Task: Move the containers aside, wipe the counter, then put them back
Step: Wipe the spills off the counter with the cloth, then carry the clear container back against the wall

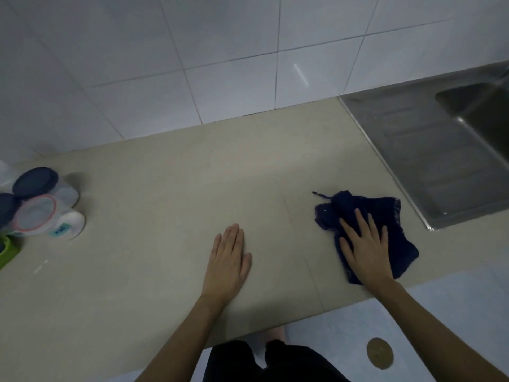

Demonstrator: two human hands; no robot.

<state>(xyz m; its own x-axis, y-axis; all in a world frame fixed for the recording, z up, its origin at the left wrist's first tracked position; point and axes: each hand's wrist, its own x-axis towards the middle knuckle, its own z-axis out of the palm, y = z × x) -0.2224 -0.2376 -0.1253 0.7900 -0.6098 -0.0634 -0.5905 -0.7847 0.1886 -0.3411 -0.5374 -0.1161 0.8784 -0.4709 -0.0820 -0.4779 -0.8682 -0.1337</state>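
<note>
Several plastic containers stand bunched at the far left of the beige counter (170, 194): one with a dark blue lid (35, 182), a white one with a red-rimmed clear lid (37, 213), and others cut off by the frame edge. A dark blue cloth (385, 216) lies crumpled on the counter's right part, near the sink. My right hand (363, 249) presses flat on the cloth with fingers spread. My left hand (228, 260) rests flat on the bare counter in the middle, palm down, holding nothing.
A steel sink (429, 150) with a ribbed drainboard adjoins the counter on the right. White wall tiles (192, 51) rise behind. A green object (7, 250) pokes in at the left edge. The counter's front edge runs diagonally below my arms, with blue floor and a round drain (380, 353) beneath.
</note>
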